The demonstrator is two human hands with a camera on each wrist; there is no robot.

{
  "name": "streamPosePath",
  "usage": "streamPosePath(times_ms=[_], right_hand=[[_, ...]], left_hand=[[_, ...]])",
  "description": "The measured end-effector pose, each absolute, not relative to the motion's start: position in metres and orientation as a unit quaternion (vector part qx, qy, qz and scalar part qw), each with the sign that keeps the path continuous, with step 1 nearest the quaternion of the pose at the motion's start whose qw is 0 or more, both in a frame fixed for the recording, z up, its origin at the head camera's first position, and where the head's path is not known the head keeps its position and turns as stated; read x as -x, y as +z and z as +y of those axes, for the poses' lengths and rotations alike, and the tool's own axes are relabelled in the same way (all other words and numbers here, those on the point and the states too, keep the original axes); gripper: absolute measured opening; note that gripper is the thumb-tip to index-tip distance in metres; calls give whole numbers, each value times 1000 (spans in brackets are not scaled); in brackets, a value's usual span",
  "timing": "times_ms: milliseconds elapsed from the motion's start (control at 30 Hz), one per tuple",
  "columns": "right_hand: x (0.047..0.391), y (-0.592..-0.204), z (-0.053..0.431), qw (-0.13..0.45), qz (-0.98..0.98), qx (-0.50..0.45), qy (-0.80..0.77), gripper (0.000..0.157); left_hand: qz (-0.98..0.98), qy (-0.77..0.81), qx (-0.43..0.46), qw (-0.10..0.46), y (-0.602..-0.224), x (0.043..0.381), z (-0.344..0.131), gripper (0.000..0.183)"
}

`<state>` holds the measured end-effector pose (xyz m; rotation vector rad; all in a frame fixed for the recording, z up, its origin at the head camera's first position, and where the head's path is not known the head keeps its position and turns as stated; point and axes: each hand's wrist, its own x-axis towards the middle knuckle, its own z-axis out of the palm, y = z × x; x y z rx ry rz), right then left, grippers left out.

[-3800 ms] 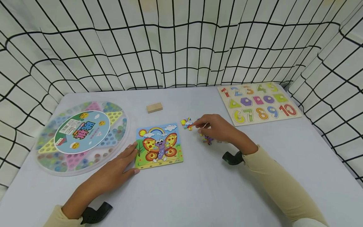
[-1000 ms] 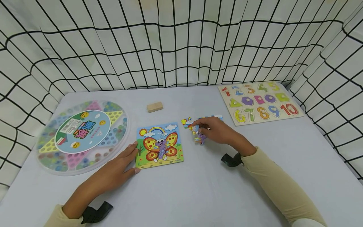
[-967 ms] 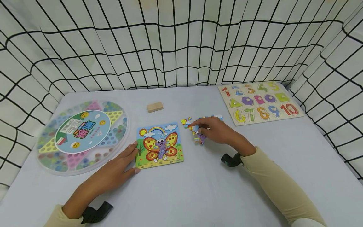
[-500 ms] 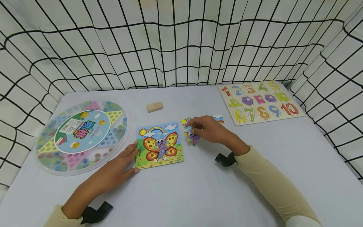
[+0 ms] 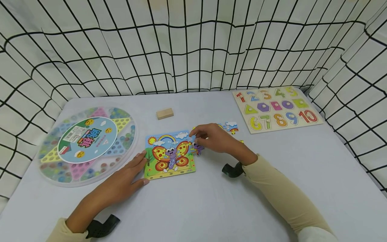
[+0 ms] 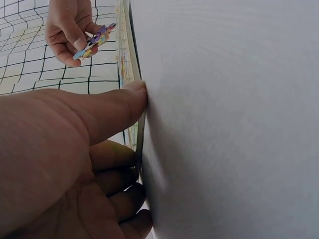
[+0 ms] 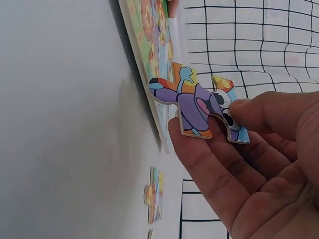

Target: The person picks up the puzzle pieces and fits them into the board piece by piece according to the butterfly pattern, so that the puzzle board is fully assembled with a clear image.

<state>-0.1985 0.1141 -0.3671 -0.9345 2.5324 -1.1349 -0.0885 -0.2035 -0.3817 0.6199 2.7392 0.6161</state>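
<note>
My right hand (image 5: 213,137) pinches a jigsaw puzzle piece (image 7: 194,107) between thumb and fingers. The piece carries a purple body and a cartoon face with big eyes. It hangs tilted above the right edge of a square butterfly puzzle board (image 5: 170,170). That board lies flat, with a butterfly, sun and rainbow picture. My left hand (image 5: 121,185) lies along its left side, fingers stretched out, with fingertips and thumb touching its edge. In the left wrist view, the thumb (image 6: 114,112) meets the board's side. My right hand partly hides the loose puzzle pieces (image 5: 231,127) behind it.
A round marble board game (image 5: 118,158) under a clear cover lies at the left. Behind the puzzle board sits a small wooden block (image 5: 165,114). A number-and-shape board (image 5: 279,112) lies at the back right. Black-and-white grid cloth walls (image 5: 193,50) enclose the table.
My right hand has lifted the purple-faced puzzle piece and carried it left to the butterfly board's right edge, uncovering loose pieces behind. My left hand has stayed at the board's left edge.
</note>
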Motion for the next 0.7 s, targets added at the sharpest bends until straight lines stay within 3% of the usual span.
streamPosePath(times_ms=[700], right_hand=[[197,-366,73,144,831,344,-412,21]], left_hand=[[943,216,-211,138,-381,89,-203,71]])
